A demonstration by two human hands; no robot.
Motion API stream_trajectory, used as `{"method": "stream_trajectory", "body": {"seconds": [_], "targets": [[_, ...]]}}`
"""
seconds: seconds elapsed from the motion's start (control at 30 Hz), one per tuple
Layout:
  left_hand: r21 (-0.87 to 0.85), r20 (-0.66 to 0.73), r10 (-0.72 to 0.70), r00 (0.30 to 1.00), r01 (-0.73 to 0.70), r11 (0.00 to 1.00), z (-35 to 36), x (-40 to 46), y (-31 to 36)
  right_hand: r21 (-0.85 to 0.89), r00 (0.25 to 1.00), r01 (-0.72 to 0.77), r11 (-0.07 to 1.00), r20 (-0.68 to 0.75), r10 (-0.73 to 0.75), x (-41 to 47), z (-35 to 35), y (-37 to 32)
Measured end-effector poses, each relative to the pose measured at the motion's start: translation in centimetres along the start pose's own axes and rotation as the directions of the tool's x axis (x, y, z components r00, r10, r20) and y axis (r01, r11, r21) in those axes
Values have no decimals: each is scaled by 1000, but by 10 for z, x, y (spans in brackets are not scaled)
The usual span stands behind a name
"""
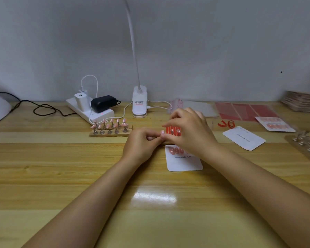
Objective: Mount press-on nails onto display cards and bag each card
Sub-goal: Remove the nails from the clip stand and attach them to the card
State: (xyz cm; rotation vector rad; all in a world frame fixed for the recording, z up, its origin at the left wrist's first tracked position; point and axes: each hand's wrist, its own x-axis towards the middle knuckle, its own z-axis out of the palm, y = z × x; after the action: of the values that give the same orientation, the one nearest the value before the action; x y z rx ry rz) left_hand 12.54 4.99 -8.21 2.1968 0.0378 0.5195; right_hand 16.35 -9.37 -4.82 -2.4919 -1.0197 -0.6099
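The left hand (pixel 141 142) pinches a pink press-on nail (pixel 162 132) in its grip; the right hand (pixel 188 129) grasps a red adhesive strip (pixel 173 131) beside it. Mounting is underway. Just below the grips lies the display card (pixel 183 161), where the nail likely needs pressing next.

Two bare forearms reach in from the bottom edge, no sleeves anywhere up from the fingers; the left hand (pixel 141 145) and right hand (pixel 190 129) show no rings, watch or bracelet below the fingers, and the fingernails look short and unpainted
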Motion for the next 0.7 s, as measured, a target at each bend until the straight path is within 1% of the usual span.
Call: {"method": "stream_trajectory", "body": {"seconds": [0.23,0.4,0.53,0.6,0.7], "targets": [[-26,27,22,999,-21,999,0,1,-2,-71,992,114,991,-44,-117,1,1,-3],[-34,17,38,999,-37,999,-1,-1,2,-161,960,257,953,-68,-271,0,-1,-5],[-41,19,13,1000,-13,999,-1,-1,2,-169,944,307,936,-73,-323,3,-2,-4],[-40,16,-10,1000,10,999,-1,-1,2,-162,956,269,949,-74,-284,6,-4,-2],[-30,13,-31,999,32,999,-1,-1,3,-30,997,70,997,-27,-71,15,-5,1]]}}
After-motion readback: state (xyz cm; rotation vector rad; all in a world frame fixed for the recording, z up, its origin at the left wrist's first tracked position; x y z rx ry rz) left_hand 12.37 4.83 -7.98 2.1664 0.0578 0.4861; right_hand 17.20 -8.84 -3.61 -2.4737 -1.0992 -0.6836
